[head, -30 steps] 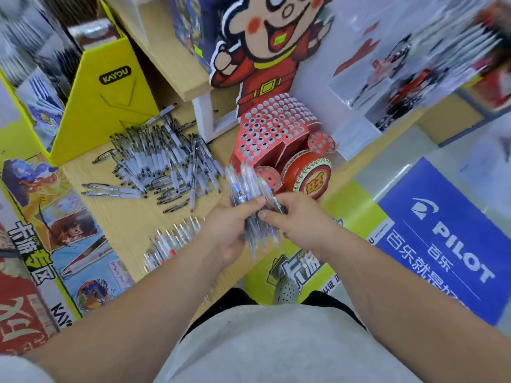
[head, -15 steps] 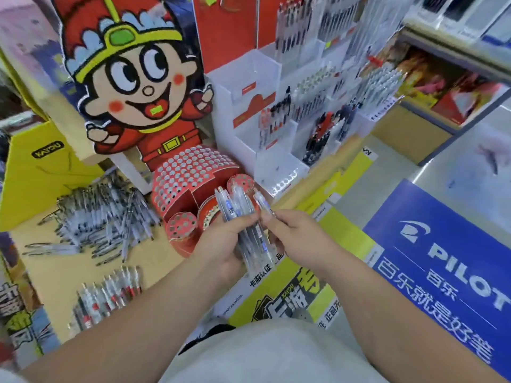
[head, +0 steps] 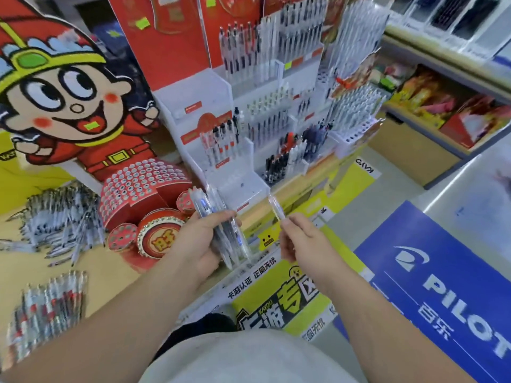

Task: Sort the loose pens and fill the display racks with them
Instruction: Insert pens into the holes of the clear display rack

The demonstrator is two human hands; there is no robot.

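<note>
Right, head view only: L hand (head: 203, 241) is wrapped round a bundle of clear pens (head: 222, 233), fingers curled over the front, thumb behind. The bundle is held upright, tilted a bit left, w/ blue-marked barrels showing. R hand (head: 301, 239) pinches a single clear pen (head: 276, 207) betw. thumb and fingertips at its near end. That pen angles up and left, and its far end sits near the front corner of the clear display rack (head: 235, 87), not touching it as far as I can tell. The two hands are near each other but apart, both held above the table edge. The rack steps up in tiers: black and red pens stand in the mid and rear compartments, more clear ones higher up. Left of it is a red perforated holder (head: 138, 183) under a cartoon cutout (head: 69, 100). On the wooden tabletop (head: 110, 272) far left lies a loose pile of pens (head: 58, 225), jumbled, and nearer the person a tidy row of red-accented pens (head: 47, 308), side by side. A yellow sign (head: 276, 294) and a blue PILOT sign (head: 442, 286) are below the hands. Motion blur softens the edges, so pen details are hard to read.
</note>
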